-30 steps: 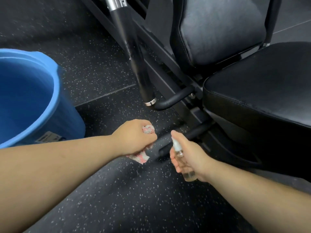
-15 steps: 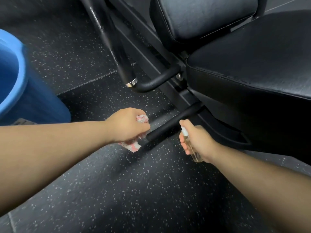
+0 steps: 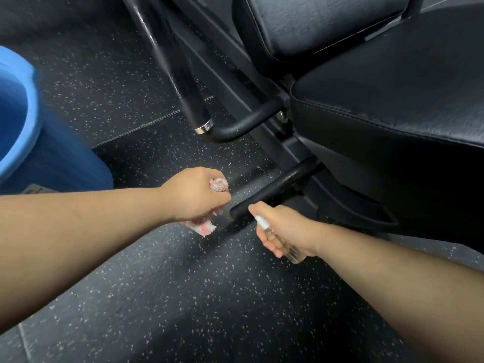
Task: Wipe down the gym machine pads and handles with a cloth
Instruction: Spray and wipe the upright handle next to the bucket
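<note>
My left hand (image 3: pixel 195 195) grips a bunched pink and white cloth (image 3: pixel 207 227) just left of the free end of a low black handle bar (image 3: pixel 272 191) that juts out from under the machine's seat. My right hand (image 3: pixel 286 230) holds a small clear spray bottle (image 3: pixel 276 238), its white nozzle close to the tip of that bar. The black seat pad (image 3: pixel 398 100) and the back pad (image 3: pixel 322 19) are at upper right. A second curved black handle (image 3: pixel 235 127) with a chrome collar sits above the low bar.
A blue bucket (image 3: pixel 28 142) stands on the speckled black rubber floor (image 3: pixel 183 297) at the left. The machine's black frame rails (image 3: pixel 209 56) run diagonally behind the handles.
The view has shifted, so the bucket slid left and the seat looms larger. My right hand with the bottle has drawn closer to the low bar's end. The left hand keeps holding the cloth.
</note>
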A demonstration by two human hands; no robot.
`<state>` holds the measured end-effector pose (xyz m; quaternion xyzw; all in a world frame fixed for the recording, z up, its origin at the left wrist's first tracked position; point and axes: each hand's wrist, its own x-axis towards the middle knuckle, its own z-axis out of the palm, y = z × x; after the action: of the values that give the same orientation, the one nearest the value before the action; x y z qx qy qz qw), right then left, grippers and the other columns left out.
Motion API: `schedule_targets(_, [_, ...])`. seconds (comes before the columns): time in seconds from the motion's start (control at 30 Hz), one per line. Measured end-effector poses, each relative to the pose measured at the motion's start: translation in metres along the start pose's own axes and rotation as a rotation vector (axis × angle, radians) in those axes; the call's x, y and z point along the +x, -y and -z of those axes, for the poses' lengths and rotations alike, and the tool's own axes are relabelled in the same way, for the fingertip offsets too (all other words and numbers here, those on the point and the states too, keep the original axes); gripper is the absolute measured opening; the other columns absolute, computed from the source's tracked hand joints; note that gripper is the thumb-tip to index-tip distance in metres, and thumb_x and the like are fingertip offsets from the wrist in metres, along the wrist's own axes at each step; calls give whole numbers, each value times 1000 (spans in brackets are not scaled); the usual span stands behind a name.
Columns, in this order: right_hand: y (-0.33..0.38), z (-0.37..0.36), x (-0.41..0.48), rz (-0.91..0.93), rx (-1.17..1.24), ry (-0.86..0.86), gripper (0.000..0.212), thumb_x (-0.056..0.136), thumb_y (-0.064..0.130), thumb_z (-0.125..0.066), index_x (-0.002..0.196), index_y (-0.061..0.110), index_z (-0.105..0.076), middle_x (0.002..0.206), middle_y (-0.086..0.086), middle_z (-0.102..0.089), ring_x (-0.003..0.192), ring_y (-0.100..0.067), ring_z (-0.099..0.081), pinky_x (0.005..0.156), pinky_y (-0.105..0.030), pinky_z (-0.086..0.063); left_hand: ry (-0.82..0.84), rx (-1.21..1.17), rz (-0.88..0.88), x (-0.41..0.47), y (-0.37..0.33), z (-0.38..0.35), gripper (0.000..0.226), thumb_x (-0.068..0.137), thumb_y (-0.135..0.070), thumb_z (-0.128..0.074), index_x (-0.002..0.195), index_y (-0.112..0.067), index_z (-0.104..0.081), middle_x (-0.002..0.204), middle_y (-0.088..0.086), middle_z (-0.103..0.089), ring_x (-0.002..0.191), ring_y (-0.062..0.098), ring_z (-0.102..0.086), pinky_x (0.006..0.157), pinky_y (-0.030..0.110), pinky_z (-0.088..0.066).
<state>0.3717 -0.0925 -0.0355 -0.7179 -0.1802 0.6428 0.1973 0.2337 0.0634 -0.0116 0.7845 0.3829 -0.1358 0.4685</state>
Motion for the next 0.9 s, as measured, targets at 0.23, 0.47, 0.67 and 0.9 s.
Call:
schedule_targets(0.23, [-1,11,1,86,153,-159,57,96,59,-44,62,15,-58,54,-3,-54,47,-17,-47,60,-29,-44,-4,39,-1,-4,10,9,8,80,-24,-60,82,-22,-67,73,5,-74,62,27,-71,64,36,-59])
schedule_targets(0.47, [-3,12,-1,42,192,-174,57,93,61,-49,66,12,-60,58,-5,-56,50,-18,-51,58,-27,-48,17,17,-7,-5,9,9,8,85,-27,-63,85,-20,-67,70,4,-73,59,27,-69,55,29,-55])
schedule_targets(0.67, [-15,-24,10,230,-81,-134,17,95,34,-59,91,18,-63,79,4,-61,74,-15,-55,73,-28,-46,120,6,-23,-7,6,2,24,81,-32,-74,97,-24,-58,82,3,-72,69,18,-63,71,37,-55])
schedule_targets(0.9, [-35,-37,9,368,-505,-69,44,93,34,-67,135,44,-56,140,15,-52,123,-3,-49,107,-21,-37,-9,1,-10,-12,9,2,29,85,-3,-59,106,-22,-51,114,8,-49,74,19,-66,47,30,-52])
